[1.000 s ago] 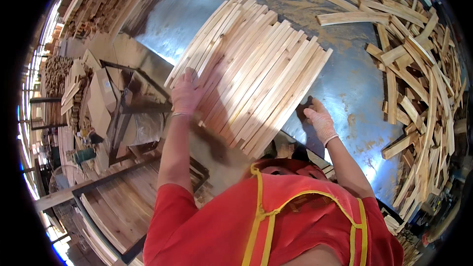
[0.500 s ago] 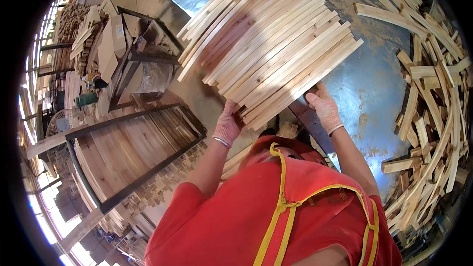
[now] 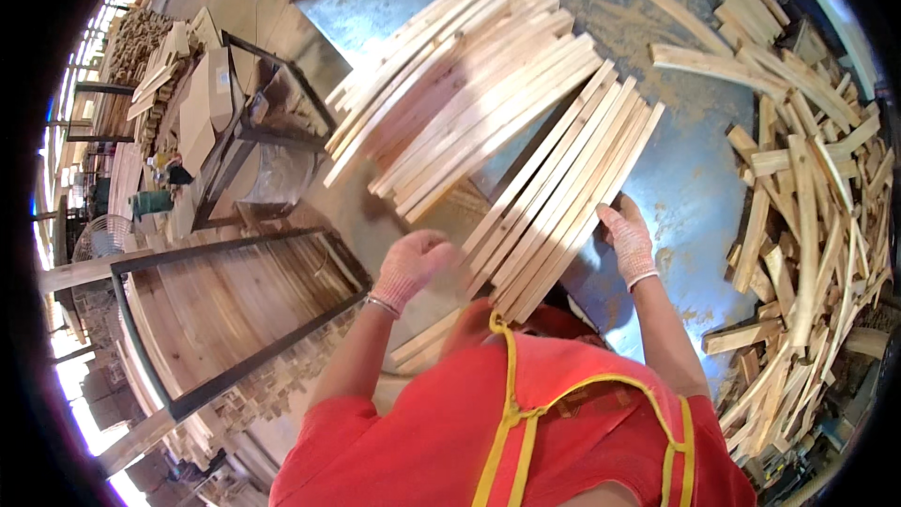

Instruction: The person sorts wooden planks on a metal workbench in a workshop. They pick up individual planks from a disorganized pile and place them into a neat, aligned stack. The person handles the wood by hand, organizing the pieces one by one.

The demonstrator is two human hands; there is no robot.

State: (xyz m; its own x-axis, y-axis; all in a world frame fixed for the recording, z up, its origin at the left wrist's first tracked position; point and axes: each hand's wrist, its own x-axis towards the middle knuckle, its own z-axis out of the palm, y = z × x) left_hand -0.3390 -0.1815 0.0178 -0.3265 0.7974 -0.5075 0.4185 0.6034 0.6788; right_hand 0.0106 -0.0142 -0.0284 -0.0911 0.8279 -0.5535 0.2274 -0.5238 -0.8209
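Note:
A small bundle of wooden slats (image 3: pixel 563 192) lies slanted in front of me, split off from a larger row of pale slats (image 3: pixel 469 84) on the blue-grey metal table. My right hand (image 3: pixel 629 239), in a pinkish knitted glove, grips the bundle's right edge, its thumb against the outermost slat and its other fingers partly hidden. Gloved the same way, my left hand (image 3: pixel 410 270) is just left of the bundle's near end, seemingly apart from it. Its fingers are smeared by motion.
Curved and straight wood offcuts (image 3: pixel 798 225) pile up along the right. On the left stands a dark-framed rack (image 3: pixel 253 300) of boards, with a cardboard piece (image 3: pixel 208 99) and a metal frame (image 3: pixel 282 141) beyond it. Sawdust lies on the metal table (image 3: pixel 690 174).
Several slats have come away from the larger row, turning and shifting toward me and to the right. My left hand has left the slats and moved left and nearer. The right hand stays at the bundle's edge.

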